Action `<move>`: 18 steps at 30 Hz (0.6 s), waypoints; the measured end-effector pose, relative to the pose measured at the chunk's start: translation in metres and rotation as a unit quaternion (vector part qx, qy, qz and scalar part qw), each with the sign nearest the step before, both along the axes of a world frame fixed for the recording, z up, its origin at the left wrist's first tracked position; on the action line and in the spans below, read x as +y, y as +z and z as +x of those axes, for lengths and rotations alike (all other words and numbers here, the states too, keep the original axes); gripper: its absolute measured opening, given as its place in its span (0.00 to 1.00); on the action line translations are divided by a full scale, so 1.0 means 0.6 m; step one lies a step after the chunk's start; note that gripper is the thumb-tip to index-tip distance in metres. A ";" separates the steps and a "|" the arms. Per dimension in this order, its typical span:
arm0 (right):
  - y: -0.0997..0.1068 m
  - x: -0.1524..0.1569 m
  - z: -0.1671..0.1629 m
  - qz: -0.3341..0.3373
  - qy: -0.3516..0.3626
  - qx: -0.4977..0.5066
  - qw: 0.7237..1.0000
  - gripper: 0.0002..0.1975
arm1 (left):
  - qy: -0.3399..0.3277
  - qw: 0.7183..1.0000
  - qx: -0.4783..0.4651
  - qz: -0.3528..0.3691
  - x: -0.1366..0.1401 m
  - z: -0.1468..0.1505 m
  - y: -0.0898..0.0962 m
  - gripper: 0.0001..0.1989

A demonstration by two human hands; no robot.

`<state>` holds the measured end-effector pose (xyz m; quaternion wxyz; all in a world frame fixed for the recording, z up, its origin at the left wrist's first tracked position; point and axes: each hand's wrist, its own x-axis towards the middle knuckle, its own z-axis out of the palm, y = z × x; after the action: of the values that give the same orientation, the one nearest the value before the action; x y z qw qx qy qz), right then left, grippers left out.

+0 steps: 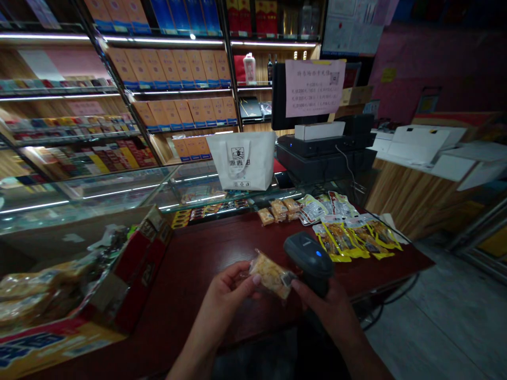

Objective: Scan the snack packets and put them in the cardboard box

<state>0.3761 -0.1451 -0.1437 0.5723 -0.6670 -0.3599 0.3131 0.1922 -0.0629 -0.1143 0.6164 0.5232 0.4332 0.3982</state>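
Two bare hands, both busy over a dark reddish-brown counter point(198, 264) with a smooth, slightly glossy top. The left hand point(233, 287) has its thumb and fingers pinched around a small snack packet point(271, 277): clear crinkly film, lumpy pale-yellow stuff inside, and a little dark label at the end nearest the right hand. So the packet sits right between the two hands, tilted. The right hand point(332, 309) is wrapped around the handle of a barcode scanner point(308, 254), dark matte plastic with a rounded head and a glowing blue light. Its thumb reaches over to the packet's labelled end; can't tell how hard it's pressing, if at all.

Just past the scanner, on the far side from the right hand, lie flat shiny pouches with yellow edges point(344, 243). Further off beyond both hands there's a small pile of squarish wrapped snacks point(279, 210) and some whitish pouches point(312, 208) beside it. Left of the left hand is an open cardboard box point(148, 253) with film-wrapped packs inside.

Farther ahead of the hands: a white carrier bag point(247, 163) standing upright, a black monitor point(279, 100) with a paper sheet point(315, 87) on it, and lit wood-backed shelves point(182, 89) full of boxes. Grey floor point(439, 327) shows off to the right hand's right.
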 end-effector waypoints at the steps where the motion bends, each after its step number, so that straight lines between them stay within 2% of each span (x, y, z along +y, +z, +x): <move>1: -0.001 -0.001 0.002 0.002 0.010 -0.003 1.000 0.17 | 0.022 1.000 -0.007 0.009 0.003 -0.004 -0.001 0.25; 4: -0.002 -0.006 0.007 0.013 0.054 -0.005 0.998 0.20 | 0.100 0.994 -0.024 0.047 0.015 -0.018 -0.004 0.26; 7: 0.002 -0.014 0.007 0.019 0.107 -0.030 0.994 0.19 | 0.148 0.985 -0.024 0.088 0.025 -0.030 -0.006 0.28; 11: 0.010 -0.021 -0.004 0.033 0.155 -0.082 0.984 0.17 | 0.176 0.976 -0.015 0.124 0.029 -0.038 -0.006 0.29; 15: 0.013 -0.020 -0.012 0.061 0.155 -0.090 0.982 0.16 | 0.184 0.973 0.005 0.141 0.025 -0.041 -0.003 0.29; 18: 0.012 -0.019 -0.013 0.050 0.151 -0.097 0.982 0.15 | 0.191 0.971 0.026 0.141 0.023 -0.045 -0.001 0.30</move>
<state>0.3684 -0.1563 -0.1362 0.5135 -0.6026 -0.5256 0.3114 0.1652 -0.0491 -0.1149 0.4370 0.5226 0.4809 0.5519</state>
